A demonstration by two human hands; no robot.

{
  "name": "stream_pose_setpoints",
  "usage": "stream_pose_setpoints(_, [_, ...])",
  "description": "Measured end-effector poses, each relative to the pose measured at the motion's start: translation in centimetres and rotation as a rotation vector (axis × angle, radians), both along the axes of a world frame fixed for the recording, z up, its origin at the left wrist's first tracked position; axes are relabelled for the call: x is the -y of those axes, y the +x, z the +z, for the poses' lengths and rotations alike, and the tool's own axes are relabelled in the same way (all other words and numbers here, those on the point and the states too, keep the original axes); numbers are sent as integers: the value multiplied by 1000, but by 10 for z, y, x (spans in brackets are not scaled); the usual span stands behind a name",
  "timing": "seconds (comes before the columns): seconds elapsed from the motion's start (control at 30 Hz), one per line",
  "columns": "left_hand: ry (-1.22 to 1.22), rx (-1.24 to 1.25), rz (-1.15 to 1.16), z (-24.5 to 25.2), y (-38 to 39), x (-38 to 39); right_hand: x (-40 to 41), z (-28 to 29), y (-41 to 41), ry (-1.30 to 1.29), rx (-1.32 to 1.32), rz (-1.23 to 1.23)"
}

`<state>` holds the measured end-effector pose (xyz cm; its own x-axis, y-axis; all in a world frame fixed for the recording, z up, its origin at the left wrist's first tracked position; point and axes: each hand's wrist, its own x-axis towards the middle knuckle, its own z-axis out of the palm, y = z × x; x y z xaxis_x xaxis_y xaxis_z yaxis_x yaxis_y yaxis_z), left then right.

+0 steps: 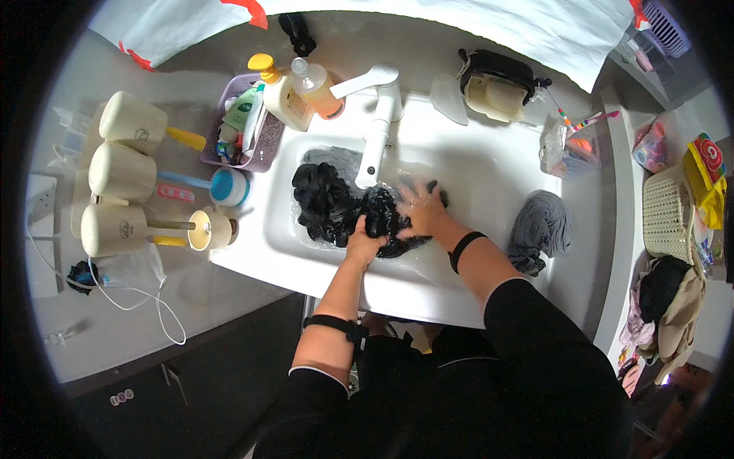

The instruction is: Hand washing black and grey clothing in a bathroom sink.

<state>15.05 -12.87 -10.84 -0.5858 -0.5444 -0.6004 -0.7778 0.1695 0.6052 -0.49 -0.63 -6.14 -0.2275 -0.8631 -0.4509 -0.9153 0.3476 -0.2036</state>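
A wet black cloth (330, 201), bunched up and glossy, lies in the left part of the white sink basin (487, 155). My left hand (365, 244) is on its near edge, with thumb and fingers set around a fold. To the right, my right hand (423, 209) rests on the same cloth with its fingers spread; they are blurred and partly lost in froth. Grey fabric (338, 158) shows at the cloth's far side. Directly above the cloth hangs the spout of a white faucet (375, 143). Some water and suds surround the cloth.
A wet grey cloth (539, 224) lies on the sink's right rim. Behind the basin stand a pump bottle (284, 100), a bottle of orange liquid (321, 92) and a purple basket (266, 152). Cream wall-mounted cups (123, 172) line the left, and a soap holder (496, 94) sits at the back right.
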Motion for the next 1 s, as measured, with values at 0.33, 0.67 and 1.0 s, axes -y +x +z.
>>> stream_pose_setpoints(0.33, [1233,-397,568,69,-37,-3,31,-14,38,-1023,667,-633])
stream_pose_setpoints(0.67, [1512,-823,654,-11,-35,6,48,56,79,-1137,261,-645])
stream_pose_setpoints(1.0, [40,-402,568,31,-34,-4,-26,14,-6,-503,-195,-524])
